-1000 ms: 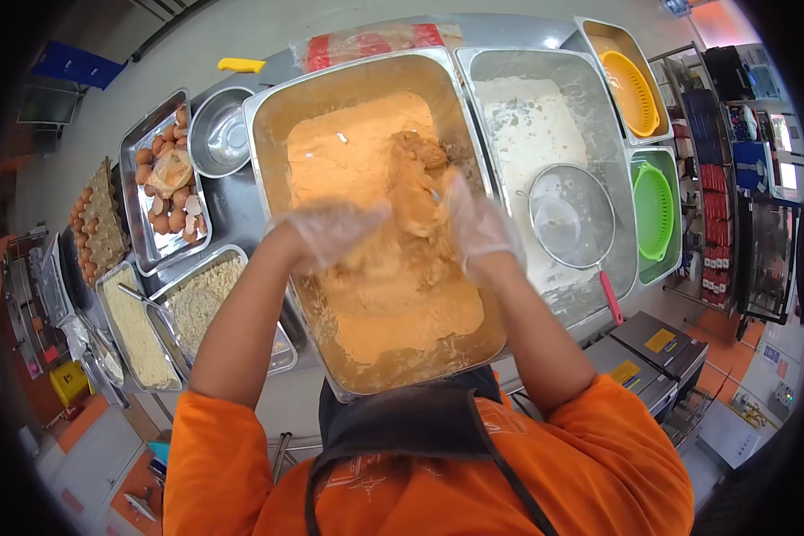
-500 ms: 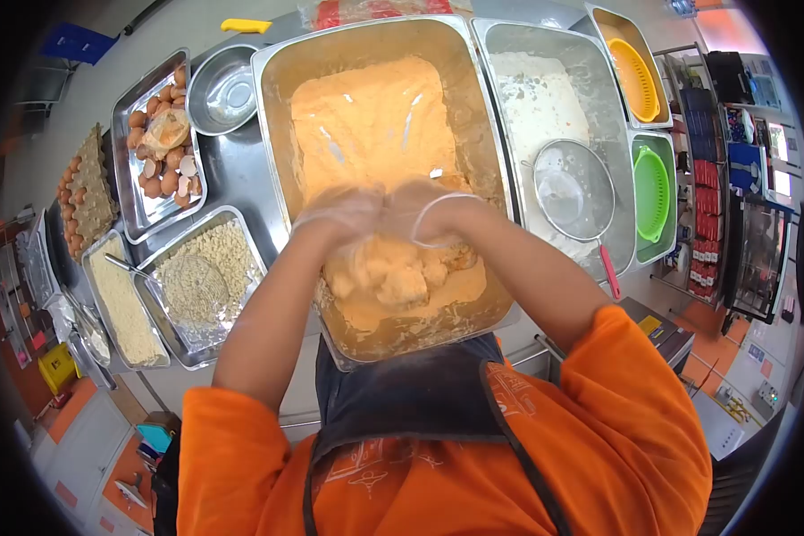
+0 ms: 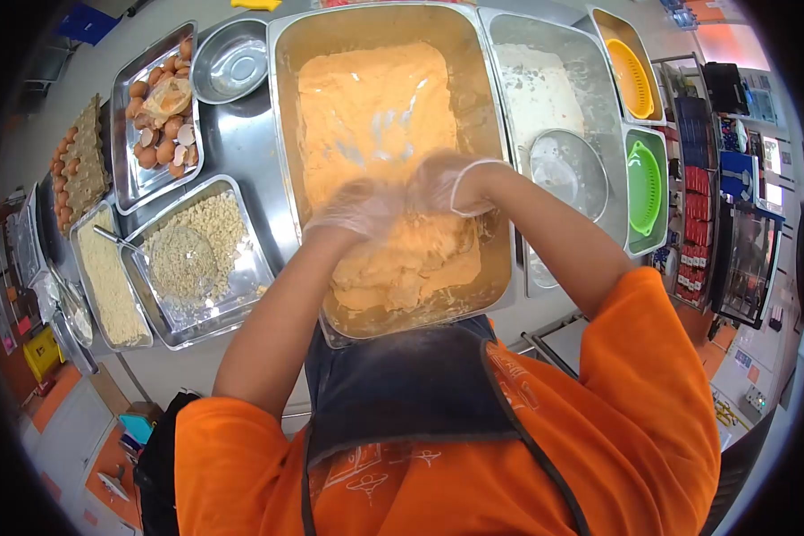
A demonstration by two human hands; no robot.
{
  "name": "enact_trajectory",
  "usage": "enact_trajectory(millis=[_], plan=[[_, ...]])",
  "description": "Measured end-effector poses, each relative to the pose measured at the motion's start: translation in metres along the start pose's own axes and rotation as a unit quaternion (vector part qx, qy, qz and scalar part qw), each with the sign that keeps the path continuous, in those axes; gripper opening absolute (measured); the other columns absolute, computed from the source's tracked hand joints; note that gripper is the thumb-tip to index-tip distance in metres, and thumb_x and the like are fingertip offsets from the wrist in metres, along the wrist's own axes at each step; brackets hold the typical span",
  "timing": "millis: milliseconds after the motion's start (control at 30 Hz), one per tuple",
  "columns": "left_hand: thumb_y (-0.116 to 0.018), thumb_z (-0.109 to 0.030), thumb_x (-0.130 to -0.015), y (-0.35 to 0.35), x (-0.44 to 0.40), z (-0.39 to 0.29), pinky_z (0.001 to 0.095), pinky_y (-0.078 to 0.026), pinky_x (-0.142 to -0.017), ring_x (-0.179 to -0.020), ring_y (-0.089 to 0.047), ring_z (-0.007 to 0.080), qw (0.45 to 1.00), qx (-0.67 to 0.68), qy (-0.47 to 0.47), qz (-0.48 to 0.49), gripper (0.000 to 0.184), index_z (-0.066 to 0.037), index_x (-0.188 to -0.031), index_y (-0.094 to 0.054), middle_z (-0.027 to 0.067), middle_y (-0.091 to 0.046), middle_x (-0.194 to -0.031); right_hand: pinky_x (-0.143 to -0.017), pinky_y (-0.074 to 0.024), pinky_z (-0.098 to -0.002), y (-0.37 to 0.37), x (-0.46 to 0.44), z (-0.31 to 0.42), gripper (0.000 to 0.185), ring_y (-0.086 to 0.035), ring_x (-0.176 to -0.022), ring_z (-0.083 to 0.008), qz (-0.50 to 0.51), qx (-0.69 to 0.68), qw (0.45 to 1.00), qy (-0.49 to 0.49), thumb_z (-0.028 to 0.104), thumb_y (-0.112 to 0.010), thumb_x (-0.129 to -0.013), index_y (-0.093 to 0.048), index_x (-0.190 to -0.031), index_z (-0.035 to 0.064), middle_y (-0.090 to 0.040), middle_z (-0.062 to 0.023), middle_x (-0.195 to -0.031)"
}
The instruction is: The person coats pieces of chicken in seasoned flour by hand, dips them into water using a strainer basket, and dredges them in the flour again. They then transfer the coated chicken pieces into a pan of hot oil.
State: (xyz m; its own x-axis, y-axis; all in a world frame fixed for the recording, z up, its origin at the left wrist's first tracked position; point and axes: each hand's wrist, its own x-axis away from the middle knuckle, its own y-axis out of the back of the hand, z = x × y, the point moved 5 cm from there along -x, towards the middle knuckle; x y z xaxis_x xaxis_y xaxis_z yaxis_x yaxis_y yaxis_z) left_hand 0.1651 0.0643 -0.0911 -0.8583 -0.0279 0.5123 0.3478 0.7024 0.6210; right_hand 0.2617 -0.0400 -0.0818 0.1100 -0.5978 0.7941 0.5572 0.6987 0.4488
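A deep steel pan (image 3: 496,268) in the middle holds orange dough (image 3: 371,98). Its far part lies flat and smooth with shiny wet streaks; the near part is lumpy and folded. My left hand (image 3: 357,210), in a clear plastic glove and blurred by motion, is curled into the dough at mid-pan. Beside it on the right, my right hand (image 3: 451,183), gloved too, bends its fingers down into the same dough. The fingertips of both are partly hidden.
On the left are a tray (image 3: 196,170) of eggshells, a steel bowl (image 3: 232,62), a crumb tray (image 3: 179,339) and egg cartons (image 3: 85,165). A pan of white flour (image 3: 545,98) with a sieve (image 3: 567,174) adjoins on the right, beside yellow (image 3: 630,76) and green baskets (image 3: 643,188).
Both hands have moved slightly up the pan, and the right hand has shifted a little rightward. The near dough looks more folded over. The whole view has shifted a little.
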Motion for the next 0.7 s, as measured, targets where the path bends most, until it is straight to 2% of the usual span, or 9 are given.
enact_trajectory(millis=[100,167,267,300,333,367,400,533,700], plan=[[-0.026,-0.051,-0.1,0.037,0.004,-0.013,0.0426,-0.039,-0.106,-0.125,-0.051,0.034,0.982,0.012,0.189,0.02,0.064,-0.001,-0.115,-0.063,0.0226,-0.056,-0.13,-0.084,-0.0487,-0.0366,-0.006,0.017,0.004,0.038,-0.061,-0.1,-0.0297,-0.172,-0.052,0.984,-0.02,0.027,-0.05,-0.091,-0.058,-0.118,0.0021,-0.063,-0.0193,-0.111],[-0.024,-0.053,-0.1,0.024,-0.026,0.007,0.0431,-0.039,-0.105,-0.125,-0.051,0.0351,0.988,0.002,0.154,0.03,0.069,0.001,-0.117,-0.062,0.0231,-0.055,-0.131,-0.088,-0.0491,-0.037,-0.023,0.084,0.022,0.038,-0.059,-0.106,-0.0309,-0.334,-0.386,0.761,-0.401,0.025,-0.051,-0.09,-0.053,-0.121,0.0042,-0.059,-0.0173,-0.114],[-0.017,-0.057,-0.099,-0.011,-0.046,0.01,0.044,-0.036,-0.107,-0.127,-0.049,0.0373,0.99,-0.002,0.136,0.036,0.077,0.003,-0.123,-0.058,0.0243,-0.052,-0.134,-0.094,-0.0431,-0.0361,-0.157,0.042,-0.005,0.038,-0.054,-0.111,-0.0286,-0.29,-0.255,0.846,-0.367,0.033,-0.046,-0.096,-0.055,-0.116,0.0018,-0.058,-0.0209,-0.12],[-0.013,-0.059,-0.099,-0.021,-0.046,0.008,0.0444,-0.034,-0.109,-0.129,-0.047,0.0384,0.988,-0.002,0.157,0.017,0.081,0.004,-0.128,-0.055,0.0249,-0.049,-0.138,-0.099,-0.041,-0.0369,-0.193,0.033,-0.001,0.045,-0.052,-0.118,-0.0277,-0.314,-0.589,0.659,-0.348,0.037,-0.045,-0.097,-0.051,-0.125,0.0016,-0.053,-0.0202,-0.129],[-0.013,-0.059,-0.099,-0.024,-0.049,0.004,0.0444,-0.034,-0.109,-0.129,-0.047,0.0384,0.989,-0.012,0.144,0.02,0.081,0.004,-0.128,-0.055,0.0249,-0.049,-0.138,-0.103,-0.039,-0.0377,-0.208,0.018,0.012,0.053,-0.049,-0.124,-0.0267,-0.307,-0.833,0.375,-0.268,0.04,-0.044,-0.099,-0.046,-0.134,0.0013,-0.049,-0.0194,-0.139],[-0.014,-0.058,-0.099,-0.029,-0.051,0.004,0.0434,-0.028,-0.113,-0.136,-0.038,0.036,0.985,-0.006,0.154,0.08,0.078,0.002,-0.137,-0.045,0.0232,-0.04,-0.145,-0.103,-0.039,-0.0377,-0.2,0.011,0.018,0.053,-0.049,-0.124,-0.0267,-0.317,-0.834,0.368,-0.262,0.04,-0.044,-0.099,-0.046,-0.134,0.0013,-0.049,-0.0194,-0.139],[-0.014,-0.056,-0.1,-0.036,-0.047,0.004,0.0423,-0.021,-0.118,-0.142,-0.03,0.0337,0.975,0.002,0.167,0.144,0.076,0.0,-0.146,-0.035,0.0215,-0.031,-0.153,-0.106,-0.0372,-0.0387,-0.198,0.009,0.026,0.052,-0.047,-0.126,-0.0279,-0.372,-0.84,0.268,-0.291,0.042,-0.041,-0.099,-0.047,-0.136,0.0055,-0.049,-0.0155,-0.14],[-0.014,-0.067,-0.096,-0.05,-0.033,0.011,0.0448,-0.025,-0.115,-0.14,-0.034,0.0352,0.975,0.045,0.158,0.153,0.086,0.0,-0.143,-0.042,0.0242,-0.038,-0.149,-0.115,-0.0257,-0.0402,-0.204,-0.027,0.042,0.059,-0.038,-0.135,-0.0269,-0.443,-0.878,0.053,-0.175,0.051,-0.034,-0.101,-0.043,-0.142,0.01,-0.045,-0.0106,-0.146],[-0.02,-0.073,-0.093,-0.018,-0.013,-0.024,0.0413,-0.022,-0.115,-0.144,-0.028,0.0286,0.915,0.326,0.208,0.116,0.091,-0.002,-0.148,-0.035,0.0193,-0.033,-0.154,-0.116,-0.0255,-0.0419,-0.142,0.008,0.058,0.064,-0.038,-0.136,-0.0276,-0.385,-0.921,0.034,0.045,0.054,-0.031,-0.101,-0.036,-0.146,0.0093,-0.039,-0.0103,-0.15]])
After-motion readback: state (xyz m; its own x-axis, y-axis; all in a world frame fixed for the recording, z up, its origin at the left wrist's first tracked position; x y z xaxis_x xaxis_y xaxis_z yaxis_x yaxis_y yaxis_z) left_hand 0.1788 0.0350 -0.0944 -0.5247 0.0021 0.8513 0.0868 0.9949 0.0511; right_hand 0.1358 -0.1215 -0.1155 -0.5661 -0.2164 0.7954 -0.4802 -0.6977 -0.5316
